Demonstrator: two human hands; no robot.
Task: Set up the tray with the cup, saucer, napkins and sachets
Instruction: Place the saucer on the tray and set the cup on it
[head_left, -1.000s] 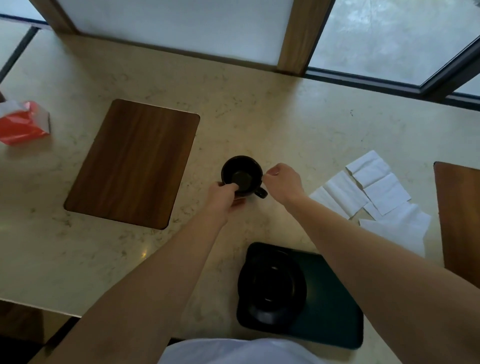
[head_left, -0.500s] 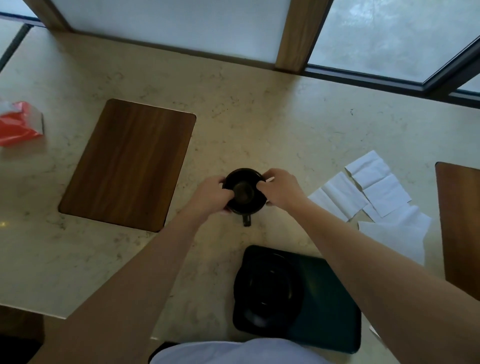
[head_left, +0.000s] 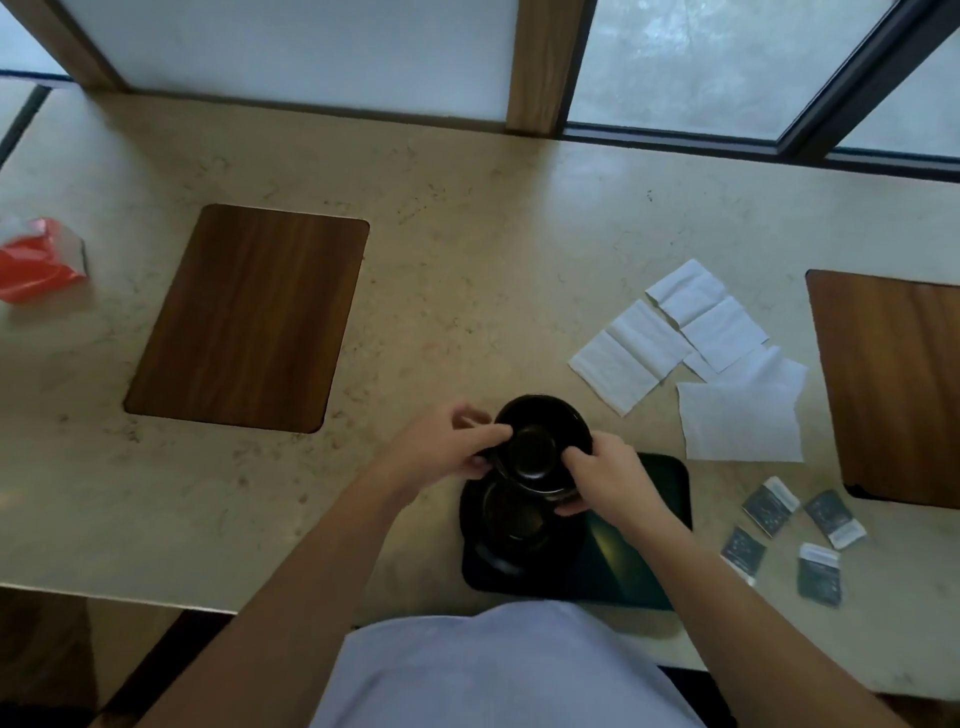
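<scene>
Both hands: hold the black cup between them, over the far end of the tray.
Left hand (head_left: 441, 449): fingers curled round the cup's left side, fingertips on its rim.
Right hand (head_left: 605, 480): fingers curled round the cup's right and near side.
Cup (head_left: 540, 447): black, mouth up, gripped on both sides; whether its base touches anything cannot be told.
Saucer (head_left: 511, 525): black, lying on the left part of the tray, partly hidden under the cup and hands.
Tray (head_left: 639, 566): dark, rectangular with rounded corners, on the desk just in front of the person's body; its right part is bare.
Napkins (head_left: 691, 358): white sheets lying flat and overlapping on the desk, beyond and to the right of the tray, apart from it.
Sachets (head_left: 797, 535): four small dark packets with pale ends, scattered on the desk right of the tray, below the napkins.
Desk (head_left: 467, 249): pale, stone-like top running along a window.
Wooden panels: one (head_left: 249, 317) set in the desk to the left of the hands, another (head_left: 888, 384) at the right edge, beside the napkins.
Red packet (head_left: 39, 260): red and white, at the far left of the desk, well apart from the tray.
Shirt (head_left: 498, 670): pale, at the bottom edge.
</scene>
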